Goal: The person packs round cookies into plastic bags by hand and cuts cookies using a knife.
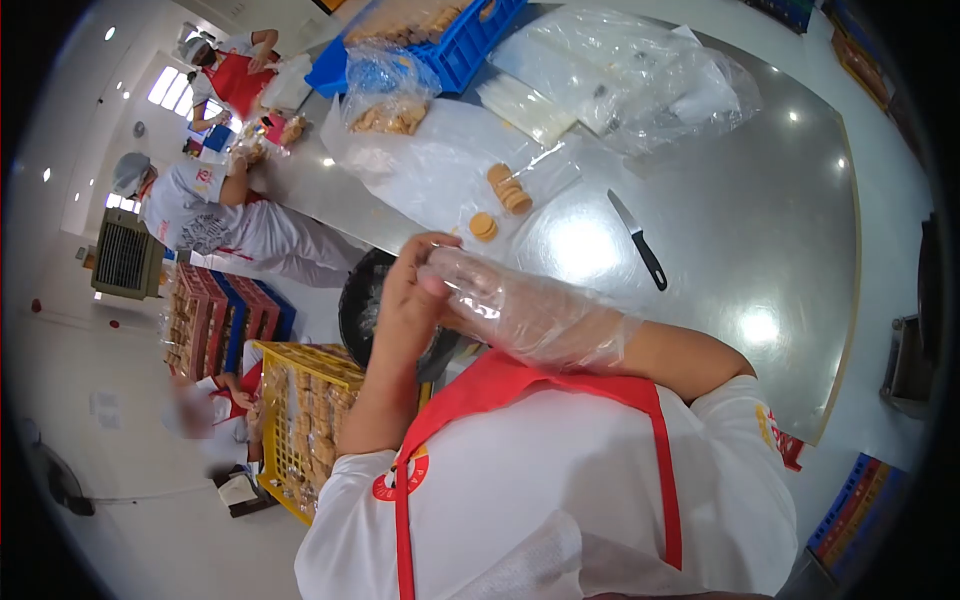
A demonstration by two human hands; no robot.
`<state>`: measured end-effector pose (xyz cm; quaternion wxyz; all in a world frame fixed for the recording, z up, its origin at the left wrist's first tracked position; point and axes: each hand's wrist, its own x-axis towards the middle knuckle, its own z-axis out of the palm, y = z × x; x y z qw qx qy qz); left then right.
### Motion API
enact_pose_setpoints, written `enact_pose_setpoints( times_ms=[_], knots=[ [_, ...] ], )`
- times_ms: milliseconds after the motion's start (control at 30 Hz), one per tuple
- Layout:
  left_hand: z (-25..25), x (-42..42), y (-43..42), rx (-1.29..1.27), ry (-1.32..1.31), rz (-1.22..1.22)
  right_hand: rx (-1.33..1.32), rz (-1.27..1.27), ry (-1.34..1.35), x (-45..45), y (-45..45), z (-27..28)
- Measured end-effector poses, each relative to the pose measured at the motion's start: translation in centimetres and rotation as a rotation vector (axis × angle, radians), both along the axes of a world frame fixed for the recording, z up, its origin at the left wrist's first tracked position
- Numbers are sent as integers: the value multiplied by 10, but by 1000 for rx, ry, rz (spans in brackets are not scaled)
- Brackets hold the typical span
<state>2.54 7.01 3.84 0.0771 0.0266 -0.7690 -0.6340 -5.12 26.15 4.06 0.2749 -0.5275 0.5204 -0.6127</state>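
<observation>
My left hand (412, 300) is raised in front of my chest, its fingers closed on the end of a clear plastic bag (560, 315). The bag covers my right hand (475, 290) and most of that forearm. Inside the plastic, glare and my left hand hide how the right fingers are held. Beyond my hands, a row of round biscuits (510, 190) and a short stack of biscuits (483, 226) rest on a plastic sheet (420, 180). A knife with a black handle (640, 243) lies on the metal table (720, 240) to the right.
A blue crate (465, 50), bagged biscuits (388, 110) and clear bags (640, 75) are at the far side. A black bin (362, 300) and yellow crate (290, 430) stand left. Co-workers (205, 205) (240, 80) (215, 415) are at the left.
</observation>
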Motion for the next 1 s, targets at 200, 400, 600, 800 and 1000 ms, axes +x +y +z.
enact_pose_setpoints(
  times_ms=[200,400,600,800,1000],
  knots=[
    [-64,17,10,431,-34,114,99,-73,458,-1,1,-21],
    [-87,30,4,507,35,242,91,-24,320,6,-25,-45],
    [-92,42,6,611,-132,400,74,131,-49,9,-43,-66],
    [-113,53,-14,636,-167,534,-68,-27,257,3,-54,-58],
    [-104,49,-76,798,-48,794,244,19,47,-23,-58,-39]
  ],
)
